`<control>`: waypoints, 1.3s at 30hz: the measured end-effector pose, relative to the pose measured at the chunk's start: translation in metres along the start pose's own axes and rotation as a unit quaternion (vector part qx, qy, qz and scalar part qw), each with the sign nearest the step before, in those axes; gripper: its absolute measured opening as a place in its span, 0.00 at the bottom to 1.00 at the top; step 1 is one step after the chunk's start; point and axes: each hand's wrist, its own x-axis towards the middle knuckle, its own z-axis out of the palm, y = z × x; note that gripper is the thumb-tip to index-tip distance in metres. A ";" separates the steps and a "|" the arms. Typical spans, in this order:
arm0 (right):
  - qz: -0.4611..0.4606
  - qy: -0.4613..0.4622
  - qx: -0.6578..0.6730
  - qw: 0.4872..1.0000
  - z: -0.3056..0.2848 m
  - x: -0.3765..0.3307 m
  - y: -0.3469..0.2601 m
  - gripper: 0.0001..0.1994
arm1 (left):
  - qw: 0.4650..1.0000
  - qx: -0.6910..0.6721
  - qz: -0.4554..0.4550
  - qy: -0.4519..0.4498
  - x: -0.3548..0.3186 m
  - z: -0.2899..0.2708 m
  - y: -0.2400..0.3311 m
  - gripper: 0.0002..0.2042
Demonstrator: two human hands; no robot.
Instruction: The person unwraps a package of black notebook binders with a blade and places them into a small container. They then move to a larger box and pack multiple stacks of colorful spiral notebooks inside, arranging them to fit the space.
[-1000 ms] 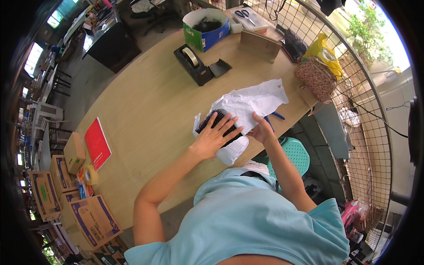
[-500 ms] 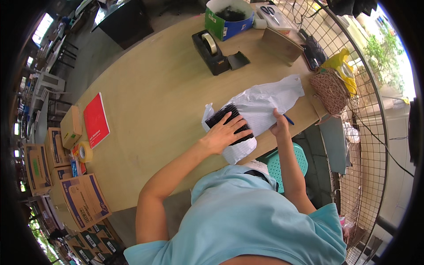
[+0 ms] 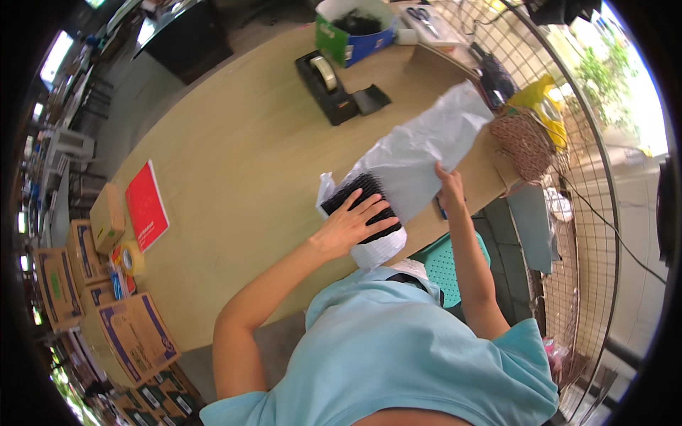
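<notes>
A thin, crumpled white wrapping sheet (image 3: 423, 145) lies near the table's front right edge. On it rests a black, ridged bundle (image 3: 366, 186) whose exact kind I cannot make out. My left hand (image 3: 347, 226) lies over the bundle with its fingers spread, pressing it from above. To the right, my right hand (image 3: 450, 192) pinches the near edge of the sheet between thumb and fingers. Part of the sheet folds out below the bundle, toward my body. A blue pen (image 3: 442, 207) shows partly beside my right hand.
A black tape dispenser (image 3: 330, 92), a green-blue box (image 3: 348, 35) and scissors (image 3: 424, 20) stand farther back. At right are a brown woven pouch (image 3: 522, 142) and a wire mesh (image 3: 600, 213). A red notebook (image 3: 148, 206) and cardboard boxes (image 3: 138, 337) sit left.
The sheet's far part has lifted and spread farther back, with my right hand slightly higher on its edge. My left hand stays on the black bundle. The whole view has shifted slightly.
</notes>
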 end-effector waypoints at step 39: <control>-0.300 0.380 0.355 0.800 -0.180 0.101 -0.015 0.20 | 0.997 0.024 0.077 0.013 0.220 -0.038 -0.095 0.55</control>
